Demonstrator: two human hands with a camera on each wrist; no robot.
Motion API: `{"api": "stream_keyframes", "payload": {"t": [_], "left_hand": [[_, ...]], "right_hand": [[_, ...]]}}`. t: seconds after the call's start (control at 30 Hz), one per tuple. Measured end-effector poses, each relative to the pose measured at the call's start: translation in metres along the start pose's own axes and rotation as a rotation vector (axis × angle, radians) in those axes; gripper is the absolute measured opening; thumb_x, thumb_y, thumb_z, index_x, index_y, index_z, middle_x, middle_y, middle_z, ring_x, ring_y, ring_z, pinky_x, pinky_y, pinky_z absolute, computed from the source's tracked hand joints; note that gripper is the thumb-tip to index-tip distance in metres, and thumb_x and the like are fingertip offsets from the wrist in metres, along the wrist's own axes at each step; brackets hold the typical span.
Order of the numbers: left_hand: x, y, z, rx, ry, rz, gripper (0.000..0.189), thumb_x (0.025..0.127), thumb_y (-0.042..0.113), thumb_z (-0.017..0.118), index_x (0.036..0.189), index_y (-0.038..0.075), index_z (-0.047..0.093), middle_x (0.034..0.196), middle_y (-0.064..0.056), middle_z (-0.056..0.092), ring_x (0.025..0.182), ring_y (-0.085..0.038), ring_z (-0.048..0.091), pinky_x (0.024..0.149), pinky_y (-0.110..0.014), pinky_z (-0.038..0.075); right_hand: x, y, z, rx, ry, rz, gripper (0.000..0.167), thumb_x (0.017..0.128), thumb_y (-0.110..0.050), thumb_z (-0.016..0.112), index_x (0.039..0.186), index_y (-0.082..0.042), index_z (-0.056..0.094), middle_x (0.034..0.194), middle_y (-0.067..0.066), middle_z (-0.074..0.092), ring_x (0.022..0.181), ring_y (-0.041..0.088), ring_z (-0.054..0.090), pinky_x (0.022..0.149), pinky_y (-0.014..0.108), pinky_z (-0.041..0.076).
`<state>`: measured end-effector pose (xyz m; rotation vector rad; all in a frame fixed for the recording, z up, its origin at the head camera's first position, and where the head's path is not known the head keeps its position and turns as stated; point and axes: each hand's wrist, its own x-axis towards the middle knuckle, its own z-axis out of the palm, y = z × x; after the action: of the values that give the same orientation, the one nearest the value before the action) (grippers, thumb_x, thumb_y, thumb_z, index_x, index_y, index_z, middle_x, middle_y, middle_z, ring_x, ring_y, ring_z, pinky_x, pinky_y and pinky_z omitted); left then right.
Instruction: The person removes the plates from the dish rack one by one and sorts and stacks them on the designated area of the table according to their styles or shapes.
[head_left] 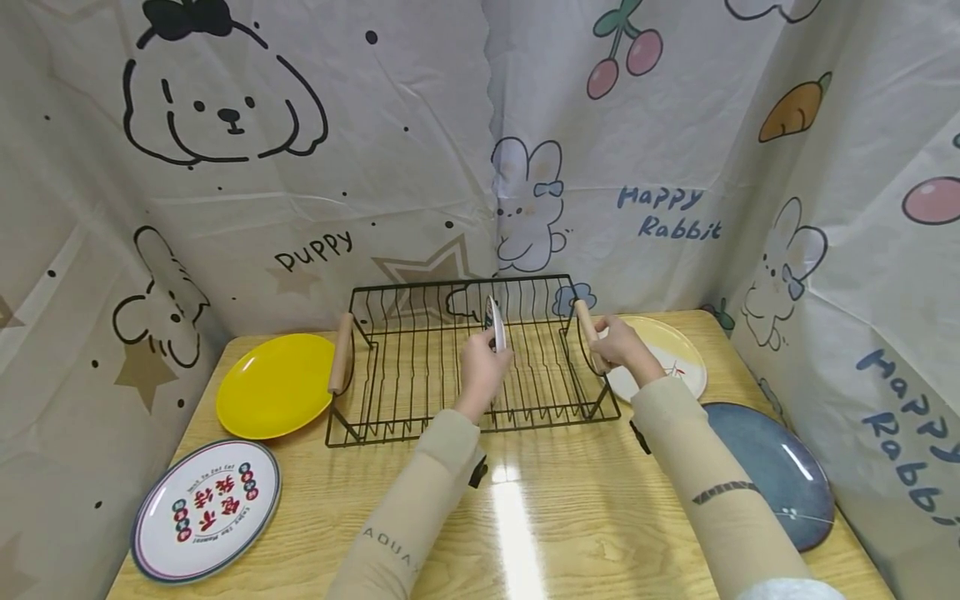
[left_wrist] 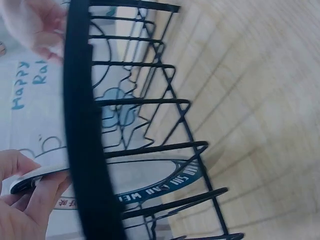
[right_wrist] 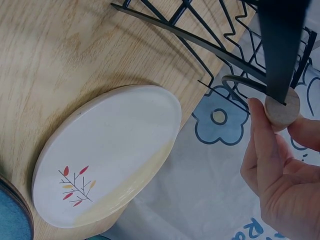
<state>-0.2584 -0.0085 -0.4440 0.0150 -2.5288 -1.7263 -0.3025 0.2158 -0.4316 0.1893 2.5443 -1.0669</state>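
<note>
A black wire dish rack (head_left: 461,282) with wooden side handles stands at the middle of the table. My left hand (head_left: 483,371) pinches the rim of a white plate (head_left: 498,323) that stands on edge among the rack's wires. In the left wrist view, this plate (left_wrist: 142,175) shows a dark lettered border behind the wires. At the rack's right side, my right hand (head_left: 624,346) holds the wooden handle (head_left: 587,329) between fingers and thumb. The right wrist view shows the end of that handle (right_wrist: 283,110) in the fingers.
To the left lie a yellow plate (head_left: 277,387) and a white plate with red characters (head_left: 206,510). A cream-and-white plate (head_left: 686,358) with a twig print lies right of the rack, near a blue plate (head_left: 772,467). A printed curtain (head_left: 420,108) encloses the table.
</note>
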Motion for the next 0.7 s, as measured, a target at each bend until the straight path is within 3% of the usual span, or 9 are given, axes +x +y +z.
{"api": "stream_keyframes", "payload": {"t": [0.13,0.23,0.37,0.53,0.7], "left_hand": [[0.003,0.008,-0.007,-0.024,0.048,0.019,0.041,0.079,-0.006,0.061,0.120,-0.007,0.056,0.099,-0.025,0.064,0.076,-0.027,0.065,0.058,-0.027,0.054],[0.003,0.013,-0.013,-0.033,0.067,0.011,0.044,0.078,-0.004,0.064,0.121,-0.006,0.055,0.104,-0.024,0.063,0.081,-0.031,0.066,0.062,-0.027,0.054],[0.003,0.021,-0.022,-0.058,0.085,0.014,0.048,0.077,-0.003,0.066,0.123,-0.005,0.053,0.109,-0.024,0.062,0.084,-0.032,0.066,0.065,-0.028,0.054],[0.001,0.029,-0.034,-0.049,0.111,0.081,0.045,0.076,-0.004,0.065,0.120,-0.006,0.056,0.103,-0.024,0.064,0.086,-0.031,0.065,0.069,-0.031,0.054],[-0.003,0.034,-0.048,-0.020,0.099,0.171,0.044,0.076,-0.008,0.061,0.119,-0.007,0.056,0.098,-0.027,0.064,0.070,-0.029,0.066,0.057,-0.026,0.054]], "right_hand": [[0.002,0.002,0.000,0.000,0.008,-0.016,0.042,0.085,-0.004,0.046,0.125,0.007,0.036,0.104,0.028,0.049,0.067,0.021,0.052,0.053,0.028,0.047],[0.003,0.002,0.000,0.004,0.009,-0.017,0.042,0.084,-0.004,0.047,0.124,0.007,0.036,0.103,0.027,0.048,0.067,0.021,0.052,0.051,0.027,0.046],[0.002,0.001,0.000,0.001,0.008,-0.018,0.042,0.085,-0.004,0.046,0.124,0.007,0.036,0.103,0.027,0.049,0.065,0.020,0.052,0.050,0.025,0.045],[0.001,0.001,0.000,-0.008,0.008,-0.021,0.041,0.086,-0.005,0.047,0.124,0.007,0.036,0.105,0.029,0.049,0.068,0.022,0.053,0.052,0.027,0.047],[0.000,0.001,0.001,-0.014,0.007,-0.013,0.040,0.088,-0.006,0.047,0.125,0.006,0.036,0.108,0.029,0.049,0.072,0.023,0.054,0.058,0.032,0.050]]}}
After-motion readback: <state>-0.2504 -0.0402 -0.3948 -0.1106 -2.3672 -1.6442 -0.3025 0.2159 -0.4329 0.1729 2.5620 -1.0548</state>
